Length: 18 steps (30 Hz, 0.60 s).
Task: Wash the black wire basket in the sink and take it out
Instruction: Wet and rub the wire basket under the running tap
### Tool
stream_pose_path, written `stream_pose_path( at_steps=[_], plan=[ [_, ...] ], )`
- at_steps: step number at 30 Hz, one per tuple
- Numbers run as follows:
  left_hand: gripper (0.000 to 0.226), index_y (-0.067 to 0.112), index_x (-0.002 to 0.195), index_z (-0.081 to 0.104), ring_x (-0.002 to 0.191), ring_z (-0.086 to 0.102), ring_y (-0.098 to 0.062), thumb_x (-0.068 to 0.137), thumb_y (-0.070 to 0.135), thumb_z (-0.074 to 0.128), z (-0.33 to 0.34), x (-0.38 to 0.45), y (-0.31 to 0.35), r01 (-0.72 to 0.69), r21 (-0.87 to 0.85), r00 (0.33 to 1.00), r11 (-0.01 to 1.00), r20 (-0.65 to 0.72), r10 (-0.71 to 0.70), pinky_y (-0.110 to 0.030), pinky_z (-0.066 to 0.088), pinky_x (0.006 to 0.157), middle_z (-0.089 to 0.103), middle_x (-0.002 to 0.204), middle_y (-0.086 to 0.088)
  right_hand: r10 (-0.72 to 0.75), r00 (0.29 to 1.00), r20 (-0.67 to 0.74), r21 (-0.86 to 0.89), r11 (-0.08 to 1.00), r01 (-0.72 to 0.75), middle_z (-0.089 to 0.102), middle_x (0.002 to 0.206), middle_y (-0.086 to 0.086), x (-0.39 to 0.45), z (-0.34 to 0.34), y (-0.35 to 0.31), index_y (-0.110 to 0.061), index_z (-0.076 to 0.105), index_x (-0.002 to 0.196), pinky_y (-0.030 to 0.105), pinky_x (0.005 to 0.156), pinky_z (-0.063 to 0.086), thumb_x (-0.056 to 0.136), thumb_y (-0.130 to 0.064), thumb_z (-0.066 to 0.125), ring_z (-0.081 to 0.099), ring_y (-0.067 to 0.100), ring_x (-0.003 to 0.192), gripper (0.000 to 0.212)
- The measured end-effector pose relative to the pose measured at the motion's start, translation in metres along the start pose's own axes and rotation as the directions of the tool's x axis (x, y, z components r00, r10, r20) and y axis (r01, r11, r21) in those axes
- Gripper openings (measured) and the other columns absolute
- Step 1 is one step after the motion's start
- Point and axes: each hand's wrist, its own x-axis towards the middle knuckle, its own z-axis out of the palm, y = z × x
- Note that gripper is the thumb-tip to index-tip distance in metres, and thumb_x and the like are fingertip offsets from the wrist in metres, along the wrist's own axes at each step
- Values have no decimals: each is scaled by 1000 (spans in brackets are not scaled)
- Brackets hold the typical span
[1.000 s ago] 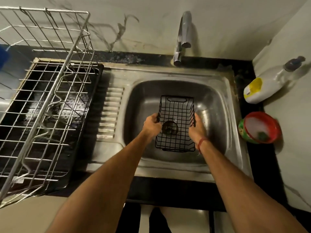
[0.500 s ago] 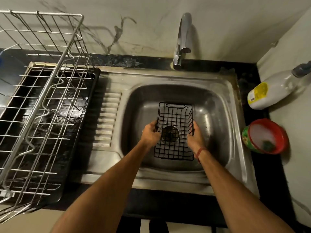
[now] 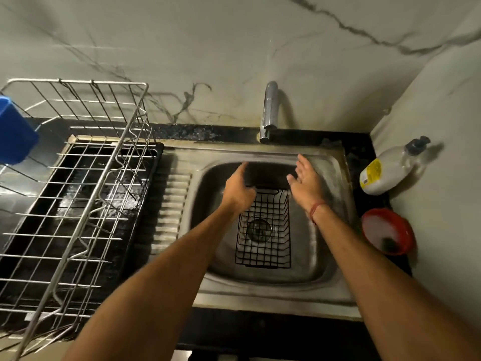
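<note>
Hands reaching toward the curved chrome tap (image 3: 269, 110), likely for water: left hand (image 3: 238, 192) pointing a finger, right hand (image 3: 305, 182) spread, both gripping nothing, black wire basket (image 3: 263, 227) lying over the steel sink's (image 3: 335, 246) drain.

Steel wire dish rack (image 3: 78, 183) at 9 o'clock, standing on a black drip tray (image 3: 31, 246); blue container (image 3: 14, 131) at its far-left edge. Chrome tap (image 3: 269, 110) at 12 o'clock against marble-veined wall (image 3: 208, 48). At 3 o'clock, white pump bottle with yellow label (image 3: 387, 169), tilted against side wall; red-rimmed bowl (image 3: 387, 231) just nearer on black counter (image 3: 364, 152).
</note>
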Motion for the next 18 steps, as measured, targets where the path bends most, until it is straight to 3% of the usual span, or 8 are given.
stream_pose_path(
  at_steps=[3, 4, 6, 8, 11, 14, 16, 18],
  plan=[
    [91, 27, 170, 29, 154, 42, -27, 94, -9, 65, -7, 16, 36, -227, 314, 974, 922, 59, 220, -48, 44, 123, 42, 168, -7, -52, 999, -5, -12, 999, 52, 37, 168, 2, 10, -8, -29, -27, 30, 165, 40, 124, 36, 103, 2, 57, 37, 18, 153, 73],
    [93, 27, 171, 26, 160, 30, -27, 94, -6, 66, -9, 20, 49, -335, 501, 941, 798, 137, 309, -50, 35, 129, 31, 174, -6, -65, 998, -3, -18, 998, 65, 37, 168, 2, 12, -11, -38, -27, 31, 165, 41, 125, 36, 104, 2, 57, 37, 18, 153, 73],
    [94, 23, 173, 15, 167, 5, -28, 97, 7, 68, -10, 35, 72, -509, 770, 832, 385, 324, 451, -51, 11, 135, 6, 181, -6, -87, 996, 6, -30, 996, 87, 36, 169, 2, 17, -13, -50, -27, 31, 164, 42, 125, 35, 104, 2, 56, 36, 18, 154, 71],
    [92, 17, 173, 12, 167, -1, -32, 100, 17, 68, -9, 52, 88, -512, 841, 823, 176, 421, 380, -54, 5, 133, 0, 181, -12, -100, 995, 20, -45, 994, 101, 35, 169, 2, 19, -14, -58, -26, 32, 164, 43, 126, 34, 104, 3, 54, 35, 19, 155, 70],
    [89, 15, 171, 22, 166, 9, -38, 98, 20, 72, -13, 73, 88, -434, 890, 893, 136, 406, 194, -61, 6, 131, 7, 179, -18, -107, 994, 37, -56, 992, 109, 34, 169, 3, 22, -15, -58, -22, 33, 163, 40, 126, 33, 104, 7, 50, 34, 18, 155, 68],
    [95, 10, 172, 10, 166, 3, -38, 98, 18, 70, -16, 81, 79, -419, 902, 881, -108, 432, 192, -60, 3, 132, -2, 180, -19, -93, 995, 48, -62, 993, 96, 35, 169, 3, 25, -15, -47, -19, 34, 163, 38, 126, 33, 103, 10, 48, 35, 18, 155, 68],
    [90, 5, 171, 5, 166, 3, -38, 103, 16, 64, -19, 80, 77, -361, 919, 890, -160, 390, 234, -57, 6, 135, 0, 179, -20, -76, 996, 45, -69, 994, 79, 36, 168, 3, 27, -14, -36, -18, 34, 163, 36, 126, 33, 103, 11, 48, 36, 17, 154, 69],
    [83, 1, 170, 1, 167, 1, -37, 107, 13, 53, -20, 80, 69, -381, 917, 893, -117, 397, 211, -53, 7, 135, -1, 179, -21, -43, 998, 42, -76, 996, 46, 36, 168, 3, 28, -11, -25, -18, 34, 163, 33, 125, 34, 102, 13, 46, 36, 16, 154, 70]
  ],
)
